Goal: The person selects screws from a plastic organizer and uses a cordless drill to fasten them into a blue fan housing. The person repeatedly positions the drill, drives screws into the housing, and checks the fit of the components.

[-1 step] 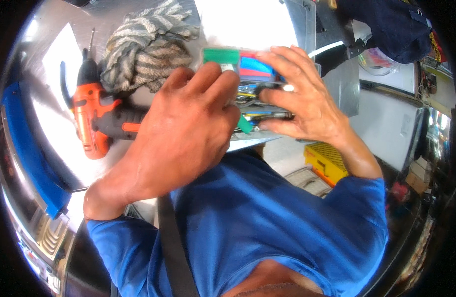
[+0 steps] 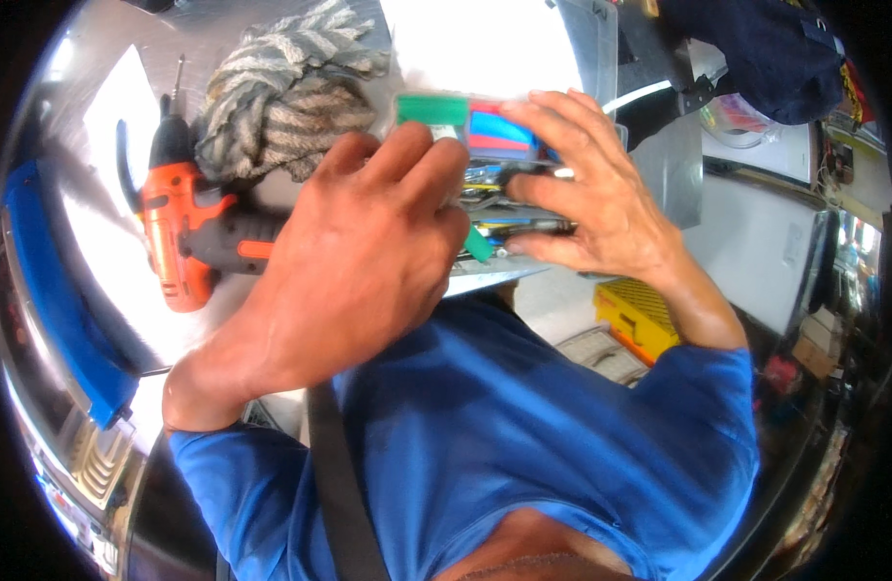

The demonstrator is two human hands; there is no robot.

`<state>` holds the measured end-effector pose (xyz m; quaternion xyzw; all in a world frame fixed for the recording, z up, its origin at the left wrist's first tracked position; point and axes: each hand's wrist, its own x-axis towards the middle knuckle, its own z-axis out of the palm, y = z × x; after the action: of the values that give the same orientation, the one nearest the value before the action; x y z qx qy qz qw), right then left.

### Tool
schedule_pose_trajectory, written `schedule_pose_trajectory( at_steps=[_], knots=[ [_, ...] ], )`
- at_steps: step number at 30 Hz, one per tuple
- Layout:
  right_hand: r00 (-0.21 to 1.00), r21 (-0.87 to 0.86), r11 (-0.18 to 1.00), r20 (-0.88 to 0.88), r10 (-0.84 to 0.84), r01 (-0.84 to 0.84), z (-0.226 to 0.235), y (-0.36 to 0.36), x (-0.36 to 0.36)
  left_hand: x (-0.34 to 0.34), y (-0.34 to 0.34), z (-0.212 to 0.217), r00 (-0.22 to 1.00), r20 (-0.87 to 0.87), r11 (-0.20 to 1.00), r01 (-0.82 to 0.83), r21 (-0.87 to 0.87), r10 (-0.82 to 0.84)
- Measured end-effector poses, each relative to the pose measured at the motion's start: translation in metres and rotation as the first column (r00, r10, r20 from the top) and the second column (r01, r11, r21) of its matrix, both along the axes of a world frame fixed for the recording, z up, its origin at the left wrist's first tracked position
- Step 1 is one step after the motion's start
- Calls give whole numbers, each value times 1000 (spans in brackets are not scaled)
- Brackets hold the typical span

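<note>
A clear compartment box (image 2: 399, 105) lies on the table, holding green strips (image 2: 434, 108), blue and red strips (image 2: 504, 134), and thin metal and coloured items (image 2: 485, 184). Over its left part is my left hand (image 2: 369, 242), fingers curled inward, fingertips hidden. A short green strip (image 2: 479, 244) pokes out beside that hand; whether it is gripped I cannot tell. My right hand (image 2: 601, 194) spreads its fingers across the right end of the box, upper fingertips near the blue strips, lower ones above the thin items. A small dark blurred piece shows by its fingers.
Left of my hands lies an orange and black cordless drill (image 2: 175, 232) with a bit fitted. Behind it is a bundle of grey rope (image 2: 286, 97). A blue curved panel (image 2: 63, 300) stands far left; a yellow case (image 2: 640, 315) sits lower right. Dark cloth (image 2: 756, 53) lies top right.
</note>
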<state>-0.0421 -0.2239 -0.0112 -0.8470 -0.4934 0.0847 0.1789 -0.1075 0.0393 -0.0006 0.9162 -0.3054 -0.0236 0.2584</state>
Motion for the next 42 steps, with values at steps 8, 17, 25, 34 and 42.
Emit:
schedule_pose_trajectory(
  at_steps=[8, 17, 25, 34, 42],
  knots=[
    [999, 212, 976, -26, -39, 44, 4, -5, 4, 1, -1, 0, 1000, 11, 1000, 4, -11, -4],
    [998, 115, 993, -52, -21, 27, 0, -5, 2, 0, -2, -2, 1000, 20, 1000, -13, -14, 13],
    [999, 107, 994, -33, -35, 38, -2, -1, -1, 0, -2, -1, 1000, 13, 1000, -16, -10, 17],
    [998, 145, 989, -65, 19, -9, -1, -6, 3, -1, -3, -1, 1000, 8, 1000, -18, -8, 18],
    [996, 253, 966, -78, -34, 52, -4, -6, 2, -1, -3, -3, 1000, 24, 1000, -19, -7, 20]
  ],
)
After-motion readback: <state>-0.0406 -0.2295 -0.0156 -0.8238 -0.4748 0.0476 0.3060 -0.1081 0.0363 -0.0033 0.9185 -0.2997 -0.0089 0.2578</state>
